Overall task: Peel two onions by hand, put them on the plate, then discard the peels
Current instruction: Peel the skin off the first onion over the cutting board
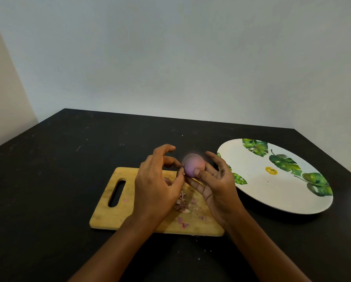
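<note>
Two hands peel a purple onion [193,164] above a board.

The onion sits at centre, lifted off the table. The right hand [213,184] cradles it, with fingers curled behind and the thumb pressed on its front, likely to steady it. At the onion's 9 o'clock, the left hand [156,180] pinches its edge with thumb and fingertip, probably picking at skin, and its other fingers arch loosely above. The onion looks smooth and mostly bare. Below, at 6 o'clock, a wooden board [107,216] catches the peels [181,202], which lie in a small pile with scattered flecks. At 3 o'clock a leaf-patterned plate [262,192] lies within easy reach; the onion is not yet on it. Everything rests on a scuffed black table [48,180] against a plain pale wall [170,58].
</note>
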`<state>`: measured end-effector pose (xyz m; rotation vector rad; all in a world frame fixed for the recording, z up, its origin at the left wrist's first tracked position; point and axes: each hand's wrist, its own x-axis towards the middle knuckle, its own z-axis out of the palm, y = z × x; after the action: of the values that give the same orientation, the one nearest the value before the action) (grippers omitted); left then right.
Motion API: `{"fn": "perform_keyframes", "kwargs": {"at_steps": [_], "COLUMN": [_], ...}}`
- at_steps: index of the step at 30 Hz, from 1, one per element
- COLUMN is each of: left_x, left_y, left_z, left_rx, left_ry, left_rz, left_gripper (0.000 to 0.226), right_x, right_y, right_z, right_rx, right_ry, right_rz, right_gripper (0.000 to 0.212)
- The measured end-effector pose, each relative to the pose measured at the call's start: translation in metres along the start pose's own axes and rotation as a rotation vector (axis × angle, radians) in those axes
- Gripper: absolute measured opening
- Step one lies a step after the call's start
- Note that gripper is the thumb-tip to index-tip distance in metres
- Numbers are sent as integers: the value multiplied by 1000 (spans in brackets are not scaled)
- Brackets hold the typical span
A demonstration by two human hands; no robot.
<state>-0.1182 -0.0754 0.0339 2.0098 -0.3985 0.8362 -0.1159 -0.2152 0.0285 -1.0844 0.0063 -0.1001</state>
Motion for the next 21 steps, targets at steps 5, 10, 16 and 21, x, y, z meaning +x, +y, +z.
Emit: {"fn": "perform_keyframes", "kwargs": {"at_steps": [5,10,16,21], "left_x": [-1,1,2,1], "left_y": [-2,-3,-4,-3], "left_z": [1,1,0,0], "left_rx": [74,96,80,52], "left_ry": [14,16,33,-7], "left_rz": [12,10,-15,-82], "left_gripper": [64,64,69,70], "right_x": [-2,-4,-5,-6], "right_y": [1,-1,0,2], "right_z": [0,2,1,1], "right_rx": [-59,-106,-172,-221], "right_ry": [-19,-35,-49,-52], "right_rz": [-8,-16,-38,-46], "right_gripper": [68,78,78,79]}}
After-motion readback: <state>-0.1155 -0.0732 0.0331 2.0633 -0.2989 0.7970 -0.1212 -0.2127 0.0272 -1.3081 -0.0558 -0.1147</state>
